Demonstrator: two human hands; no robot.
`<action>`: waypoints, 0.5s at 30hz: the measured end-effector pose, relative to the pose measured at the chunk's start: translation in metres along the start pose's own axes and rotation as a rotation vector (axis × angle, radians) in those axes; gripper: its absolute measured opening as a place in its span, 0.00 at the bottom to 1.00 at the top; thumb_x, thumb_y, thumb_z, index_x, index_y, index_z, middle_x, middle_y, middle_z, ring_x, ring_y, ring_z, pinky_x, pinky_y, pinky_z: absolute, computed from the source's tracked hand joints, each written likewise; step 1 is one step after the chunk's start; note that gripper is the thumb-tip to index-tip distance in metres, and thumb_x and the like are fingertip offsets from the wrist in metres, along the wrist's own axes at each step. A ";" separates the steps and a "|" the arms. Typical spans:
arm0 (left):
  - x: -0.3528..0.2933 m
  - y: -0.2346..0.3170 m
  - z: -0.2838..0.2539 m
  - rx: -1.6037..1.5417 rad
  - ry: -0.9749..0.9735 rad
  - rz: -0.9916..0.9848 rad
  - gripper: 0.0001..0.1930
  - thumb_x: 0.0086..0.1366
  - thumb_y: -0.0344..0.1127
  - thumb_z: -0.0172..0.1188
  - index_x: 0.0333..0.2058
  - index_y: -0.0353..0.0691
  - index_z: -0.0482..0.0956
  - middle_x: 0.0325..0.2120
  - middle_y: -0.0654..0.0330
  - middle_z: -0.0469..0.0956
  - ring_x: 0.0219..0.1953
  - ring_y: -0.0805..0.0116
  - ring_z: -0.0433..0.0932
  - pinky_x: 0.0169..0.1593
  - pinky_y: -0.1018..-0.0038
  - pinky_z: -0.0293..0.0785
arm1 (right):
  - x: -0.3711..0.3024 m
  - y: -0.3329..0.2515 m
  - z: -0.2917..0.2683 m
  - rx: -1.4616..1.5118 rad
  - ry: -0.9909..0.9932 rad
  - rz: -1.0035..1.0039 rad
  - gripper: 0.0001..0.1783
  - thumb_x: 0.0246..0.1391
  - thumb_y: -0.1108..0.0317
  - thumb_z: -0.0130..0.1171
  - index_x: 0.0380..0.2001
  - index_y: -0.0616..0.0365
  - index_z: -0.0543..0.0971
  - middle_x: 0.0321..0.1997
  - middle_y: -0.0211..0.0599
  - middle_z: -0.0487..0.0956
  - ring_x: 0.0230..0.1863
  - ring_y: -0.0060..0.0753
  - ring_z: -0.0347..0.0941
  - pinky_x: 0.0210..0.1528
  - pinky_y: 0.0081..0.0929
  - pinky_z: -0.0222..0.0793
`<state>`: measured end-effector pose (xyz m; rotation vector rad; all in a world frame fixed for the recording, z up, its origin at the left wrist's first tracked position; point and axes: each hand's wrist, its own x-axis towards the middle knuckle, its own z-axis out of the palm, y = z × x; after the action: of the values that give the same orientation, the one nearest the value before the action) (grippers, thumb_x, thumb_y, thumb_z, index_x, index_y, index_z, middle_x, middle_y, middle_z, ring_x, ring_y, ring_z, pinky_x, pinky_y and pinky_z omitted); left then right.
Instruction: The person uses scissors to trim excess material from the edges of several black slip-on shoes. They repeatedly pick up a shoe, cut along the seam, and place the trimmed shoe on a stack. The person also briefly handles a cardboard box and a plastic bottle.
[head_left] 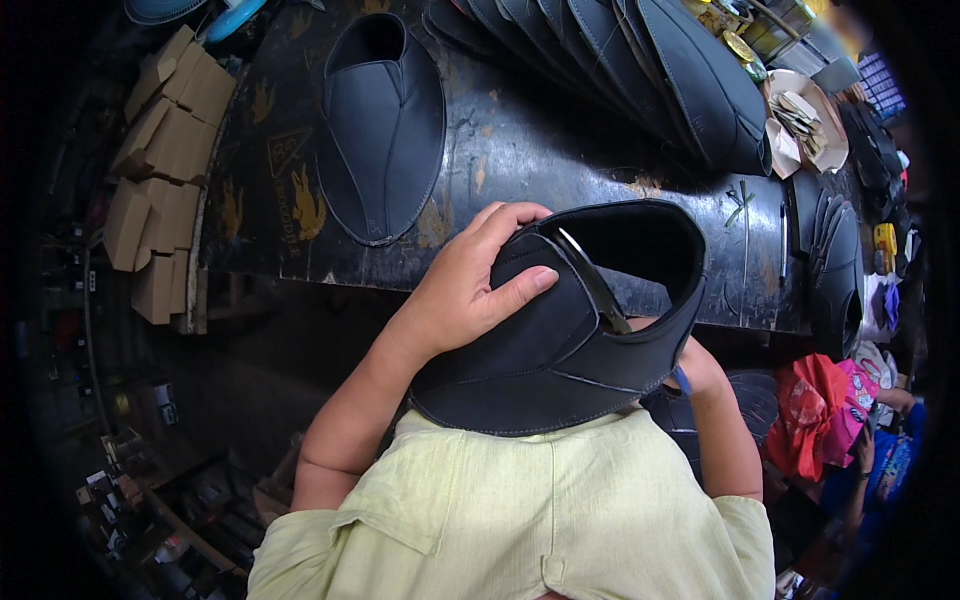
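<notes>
Above my lap, a black shoe upper [510,370] is tilted, its collar opening facing up and right. My left hand [490,265] grips its left edge, thumb pressed on the outer face and fingers over the far rim. My right hand [700,365] reaches in from the right behind the upper, so most of its fingers are hidden. A pointed metal blade, seemingly of scissors [600,295], lies along the near edge of the opening, its tip up and left. A bit of blue beside my right hand looks like the handle.
Another black shoe upper [385,140] lies on the worn black table [270,215]. A fanned stack of uppers [690,90] is at the back, with a box of scraps [810,120] beside it. Cardboard pieces [165,170] line the left edge. Red and pink bags [805,415] and another person's arm [865,455] are at right.
</notes>
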<state>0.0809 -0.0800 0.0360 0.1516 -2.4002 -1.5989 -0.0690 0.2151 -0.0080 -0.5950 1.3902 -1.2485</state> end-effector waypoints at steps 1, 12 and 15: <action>0.000 0.000 0.000 -0.004 0.007 0.007 0.28 0.68 0.45 0.66 0.60 0.36 0.72 0.52 0.49 0.76 0.55 0.52 0.78 0.60 0.64 0.71 | 0.000 0.003 -0.001 0.004 -0.033 -0.019 0.28 0.53 0.69 0.70 0.56 0.68 0.78 0.54 0.41 0.81 0.55 0.31 0.74 0.63 0.32 0.69; -0.002 0.001 0.001 -0.073 0.034 -0.077 0.24 0.70 0.45 0.62 0.57 0.35 0.73 0.49 0.48 0.76 0.53 0.53 0.78 0.59 0.64 0.71 | 0.006 -0.024 -0.007 -0.259 0.027 -0.014 0.25 0.53 0.64 0.70 0.50 0.71 0.80 0.49 0.39 0.83 0.49 0.27 0.76 0.53 0.29 0.73; -0.002 -0.001 0.002 -0.091 0.048 -0.097 0.22 0.71 0.44 0.61 0.56 0.35 0.73 0.47 0.49 0.77 0.51 0.55 0.78 0.58 0.65 0.71 | 0.006 -0.030 -0.003 -0.224 0.034 0.022 0.26 0.51 0.69 0.72 0.52 0.69 0.78 0.50 0.38 0.82 0.50 0.28 0.75 0.55 0.30 0.73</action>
<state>0.0824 -0.0780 0.0343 0.2903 -2.3113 -1.7229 -0.0822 0.2019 0.0159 -0.7122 1.5737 -1.0976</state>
